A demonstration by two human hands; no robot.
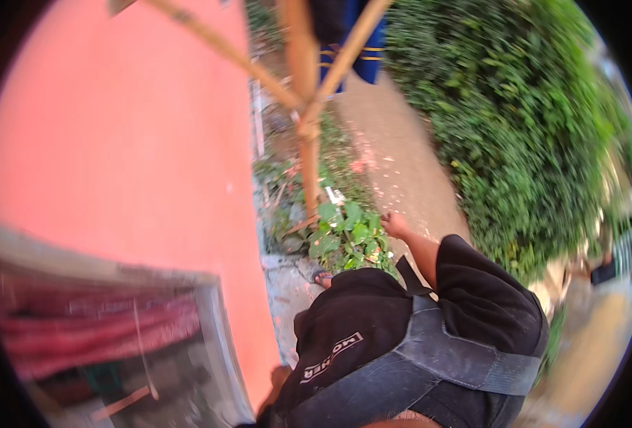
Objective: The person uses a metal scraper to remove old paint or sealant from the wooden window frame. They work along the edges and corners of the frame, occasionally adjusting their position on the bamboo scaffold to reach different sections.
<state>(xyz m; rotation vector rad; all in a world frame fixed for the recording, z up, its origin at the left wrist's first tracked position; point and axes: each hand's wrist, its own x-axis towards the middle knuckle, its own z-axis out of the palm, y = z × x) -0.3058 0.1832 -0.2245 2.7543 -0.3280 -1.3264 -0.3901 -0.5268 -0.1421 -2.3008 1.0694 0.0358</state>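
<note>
Guard your right hand (396, 226) near the leafy plant (350, 230): a close swing could snag foliage. Finger state cannot be told there, nor on your left hand (279, 376).

The right hand (394, 225), perhaps curled, hangs near a leafy plant (348, 230); pink wall (130, 128) at left.

Right hand (396, 225) blurred, grip unreadable. Left arm (277, 381) mostly behind black shirt (355, 303). Blue cloth (369, 65) cropped up top.
</note>
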